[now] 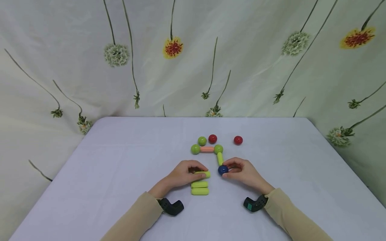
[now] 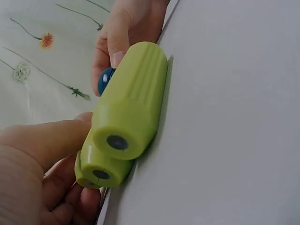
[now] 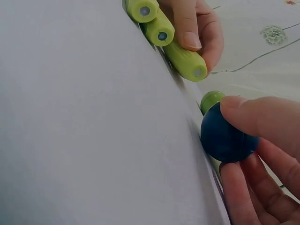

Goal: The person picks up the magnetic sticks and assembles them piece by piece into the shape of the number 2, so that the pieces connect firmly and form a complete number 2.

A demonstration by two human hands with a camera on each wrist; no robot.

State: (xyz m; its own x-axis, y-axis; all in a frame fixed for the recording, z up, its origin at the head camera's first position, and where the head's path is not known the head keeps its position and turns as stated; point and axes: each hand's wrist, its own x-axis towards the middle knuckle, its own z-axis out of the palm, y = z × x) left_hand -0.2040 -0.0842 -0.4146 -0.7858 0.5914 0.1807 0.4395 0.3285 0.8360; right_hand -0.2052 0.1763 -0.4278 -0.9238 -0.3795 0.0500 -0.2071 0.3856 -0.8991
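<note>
My right hand (image 1: 245, 173) pinches a dark blue ball (image 1: 223, 170) between thumb and fingers, at the near end of a yellow-green rod (image 1: 220, 158). That rod runs to a green ball (image 1: 218, 149), from which a pink rod (image 1: 207, 149) leads left to another green ball (image 1: 195, 149). My left hand (image 1: 184, 173) holds a yellow-green rod (image 1: 206, 174) between thumb and fingers, its right end pointing toward the blue ball. Two more such rods lie side by side just nearer, the front rod (image 1: 200, 191) and the one behind it (image 1: 199, 184). Grey round inserts show in the rod ends (image 2: 117, 142).
Behind the joined pieces sit a loose green ball (image 1: 202, 141), a red ball (image 1: 212, 139) and, farther right, a second red ball (image 1: 238, 140). A white cloth covers the table (image 1: 120, 160). A flowered curtain (image 1: 193, 77) hangs along its back edge.
</note>
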